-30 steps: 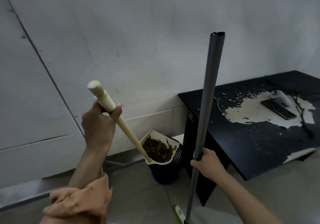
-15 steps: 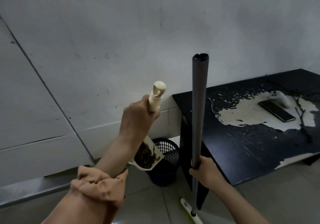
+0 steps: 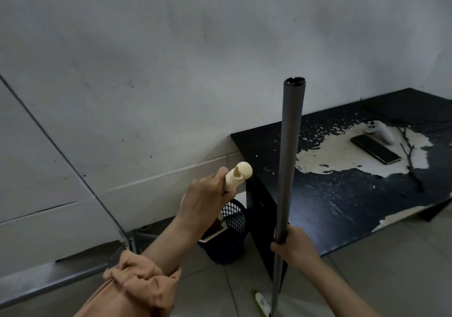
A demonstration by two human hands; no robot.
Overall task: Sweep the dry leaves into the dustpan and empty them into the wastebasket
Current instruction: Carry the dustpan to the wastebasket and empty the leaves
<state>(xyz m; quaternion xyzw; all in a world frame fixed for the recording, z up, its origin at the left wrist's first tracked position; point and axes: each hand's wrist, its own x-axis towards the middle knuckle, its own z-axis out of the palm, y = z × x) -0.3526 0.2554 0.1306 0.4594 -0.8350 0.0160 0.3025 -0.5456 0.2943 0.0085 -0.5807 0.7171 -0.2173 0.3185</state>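
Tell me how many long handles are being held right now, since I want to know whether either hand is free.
2. The cream dustpan handle is gripped by the left hand above the wastebasket; the grey broom handle, upright, is gripped by the right hand.

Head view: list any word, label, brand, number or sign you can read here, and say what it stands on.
None can be read.
Phone on the black table: dark face, no text shown.
White controller: dark buttons only, no lettering legible.
Broom head by the floor: a pale patch, too blurred to read.
Dustpan handle, broom pole, wastebasket: plain.
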